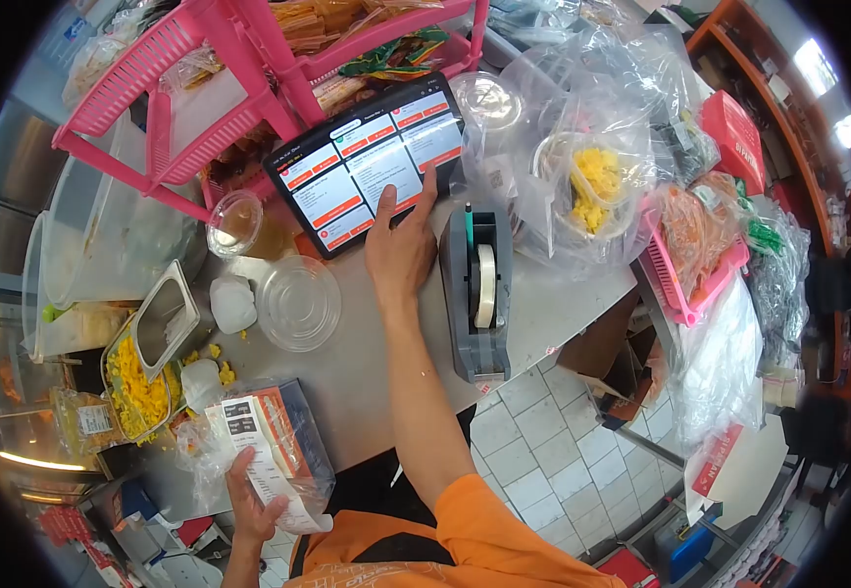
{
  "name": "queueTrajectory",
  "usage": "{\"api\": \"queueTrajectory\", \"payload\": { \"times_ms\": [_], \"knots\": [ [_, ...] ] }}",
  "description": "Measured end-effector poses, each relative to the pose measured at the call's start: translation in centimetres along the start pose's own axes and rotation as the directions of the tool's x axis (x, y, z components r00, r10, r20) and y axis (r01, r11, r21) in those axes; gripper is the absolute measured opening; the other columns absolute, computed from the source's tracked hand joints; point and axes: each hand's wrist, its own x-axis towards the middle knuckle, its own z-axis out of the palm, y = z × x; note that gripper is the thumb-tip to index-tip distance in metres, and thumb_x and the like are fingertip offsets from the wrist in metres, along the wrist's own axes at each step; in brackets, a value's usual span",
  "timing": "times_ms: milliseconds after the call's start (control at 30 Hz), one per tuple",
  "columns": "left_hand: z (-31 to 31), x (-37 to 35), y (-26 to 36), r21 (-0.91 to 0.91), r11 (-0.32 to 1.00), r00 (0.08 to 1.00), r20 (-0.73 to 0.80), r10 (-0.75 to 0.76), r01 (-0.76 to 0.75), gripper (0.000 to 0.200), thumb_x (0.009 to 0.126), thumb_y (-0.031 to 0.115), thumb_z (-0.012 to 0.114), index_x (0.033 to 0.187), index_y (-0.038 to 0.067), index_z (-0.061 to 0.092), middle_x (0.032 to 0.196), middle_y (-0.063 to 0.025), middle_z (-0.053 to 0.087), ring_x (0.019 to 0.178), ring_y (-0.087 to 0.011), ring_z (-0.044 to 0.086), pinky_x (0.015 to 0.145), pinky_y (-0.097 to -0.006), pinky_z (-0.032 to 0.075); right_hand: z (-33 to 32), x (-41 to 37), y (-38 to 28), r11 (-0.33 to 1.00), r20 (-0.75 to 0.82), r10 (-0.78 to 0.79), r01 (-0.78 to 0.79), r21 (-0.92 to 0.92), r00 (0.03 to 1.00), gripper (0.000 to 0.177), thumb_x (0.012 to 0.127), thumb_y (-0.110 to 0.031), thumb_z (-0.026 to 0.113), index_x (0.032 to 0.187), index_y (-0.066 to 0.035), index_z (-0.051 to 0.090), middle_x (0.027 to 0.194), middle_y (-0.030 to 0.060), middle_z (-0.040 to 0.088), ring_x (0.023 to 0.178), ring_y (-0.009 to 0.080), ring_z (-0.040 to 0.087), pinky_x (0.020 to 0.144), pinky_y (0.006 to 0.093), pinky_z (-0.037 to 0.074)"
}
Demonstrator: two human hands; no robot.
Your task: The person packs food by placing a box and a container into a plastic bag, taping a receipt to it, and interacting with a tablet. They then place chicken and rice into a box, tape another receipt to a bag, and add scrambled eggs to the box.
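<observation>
A long printed paper receipt is pinched between the thumb and fingers of my left hand, its lower end curling. It overlaps a plastic-wrapped orange and dark blue box at the table's near edge. My right hand reaches across the steel table to a tablet propped against the pink rack. Its index finger is stretched to the lower right of the screen, which shows panels with orange buttons. The thumb lies over the screen's lower middle. A black tape dispenser stands right of this hand.
A clear round lid lies left of my right forearm. Steel pans hold yellow food. The pink rack rises at the back left. Bagged yellow food and a pink basket stand right, above a tiled floor.
</observation>
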Motion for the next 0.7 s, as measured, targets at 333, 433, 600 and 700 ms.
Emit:
{"api": "queueTrajectory", "payload": {
  "times_ms": [333,433,600,700],
  "knots": [
    [0.0,-0.2,-0.1,-0.034,0.999,1.0,0.006,-0.011,0.012,0.083,0.078,0.04,0.073,0.144,0.005,0.036,0.123,-0.0152,0.039,0.119,-0.0284,0.044,0.105,-0.0419,0.035,0.6,-0.7,1.5,0.994,-0.104,-0.084,0.091,0.064,0.991,0.058,0.101,-0.035,0.05,0.148,-0.012,0.026,0.101,0.0289,0.067,0.091,0.0473,0.066,0.08,0.0496,0.05],
    [0.0,-0.3,-0.1,-0.032,0.999,0.999,0.002,-0.033,0.033,0.083,0.078,0.041,0.073,0.144,0.005,0.036,0.124,-0.0151,0.039,0.12,-0.0285,0.044,0.105,-0.0421,0.034,0.1,-0.6,1.1,0.995,-0.051,-0.019,0.024,0.096,0.999,0.059,0.101,-0.036,0.049,0.149,-0.013,0.024,0.105,0.0289,0.066,0.095,0.0477,0.065,0.082,0.0502,0.05],
    [-0.1,-0.1,0.2,0.014,1.0,1.0,0.012,-0.023,0.023,0.083,0.079,0.041,0.073,0.144,0.005,0.036,0.125,-0.0152,0.039,0.122,-0.0284,0.043,0.106,-0.042,0.034,0.2,-0.3,1.1,0.998,-0.034,-0.016,0.018,0.056,0.999,0.059,0.102,-0.037,0.048,0.151,-0.014,0.023,0.11,0.0283,0.066,0.098,0.0476,0.064,0.084,0.0507,0.049],
    [-0.1,-0.1,0.1,-0.005,1.0,1.0,0.011,-0.012,0.012,0.083,0.079,0.042,0.072,0.144,0.005,0.036,0.125,-0.0153,0.039,0.122,-0.0285,0.043,0.105,-0.042,0.035,0.4,-0.1,1.2,0.999,-0.028,-0.011,0.012,0.03,1.0,0.061,0.1,-0.033,0.05,0.151,-0.013,0.024,0.113,0.0279,0.064,0.101,0.046,0.063,0.083,0.05,0.05]
  ]
}}
